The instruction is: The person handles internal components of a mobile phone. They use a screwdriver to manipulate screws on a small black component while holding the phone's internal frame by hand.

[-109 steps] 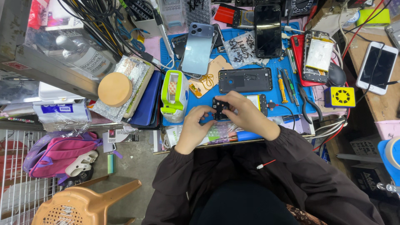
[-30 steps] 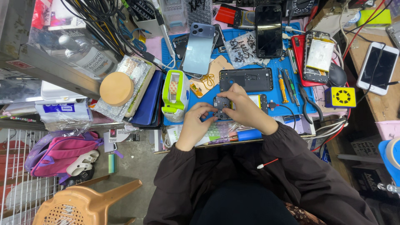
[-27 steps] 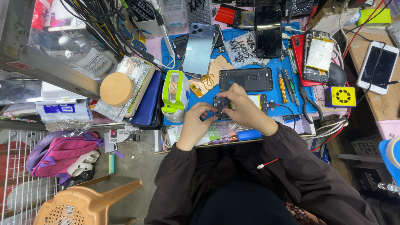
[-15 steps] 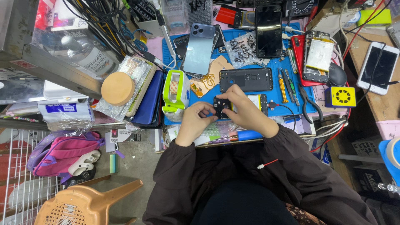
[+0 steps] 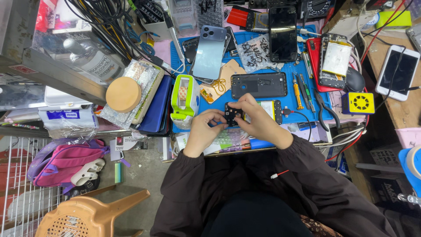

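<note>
Cluttered with phones and tools, a blue work mat [image 5: 289, 98] is serving as the bench for a person in a dark long-sleeved top, who is sitting at the mat's near edge with both arms reaching onto it. Nearest of all, on the floor to the left of the mat, a tan plastic stool [image 5: 83, 217] and a pink bag [image 5: 66, 160] are lying beside a white wire rack [image 5: 17, 184].

At the mat's near edge, the left hand [image 5: 204, 129] and the right hand [image 5: 254, 116] are meeting over a small black phone part [image 5: 232, 115]. Both hands are pinching it between thumb and fingertips, the left closed on its left side, the right closed on its top and right side. The part is being held just above the mat, close to a yellow-labelled battery [image 5: 268, 109].

Just beyond the hands, a black phone back cover [image 5: 258, 85] is lying flat on the mat. To the left of the mat a green and white tape dispenser [image 5: 184, 97] is standing, with a round wooden disc [image 5: 123, 94] further left. Towards the mat's far edge, a pale blue phone [image 5: 210, 52] is lying camera side up and a dark-screened phone [image 5: 283, 33] is lying face up, with an opened red phone [image 5: 326, 61] to their right. Off the mat's right edge are a yellow square box [image 5: 358, 103] and a white phone [image 5: 398, 72].
</note>
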